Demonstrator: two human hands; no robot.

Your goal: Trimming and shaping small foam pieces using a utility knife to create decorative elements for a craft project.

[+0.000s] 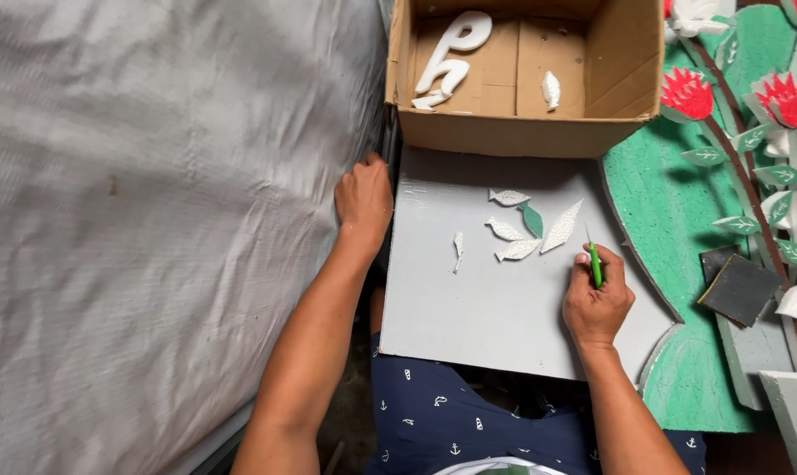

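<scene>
A grey foam board lies across my lap. On it sit several white leaf-shaped foam cutouts and one green leaf, with a small white scrap to their left. My right hand is closed around a green craft knife, blade pointing up just right of the leaves. My left hand rests at the board's upper left corner, against the grey woven sheet, holding nothing that I can see.
An open cardboard box stands beyond the board, with white foam letter shapes and a white leaf inside. At right lies a green foam panel with red flowers, stems, white pieces and dark sanding pads.
</scene>
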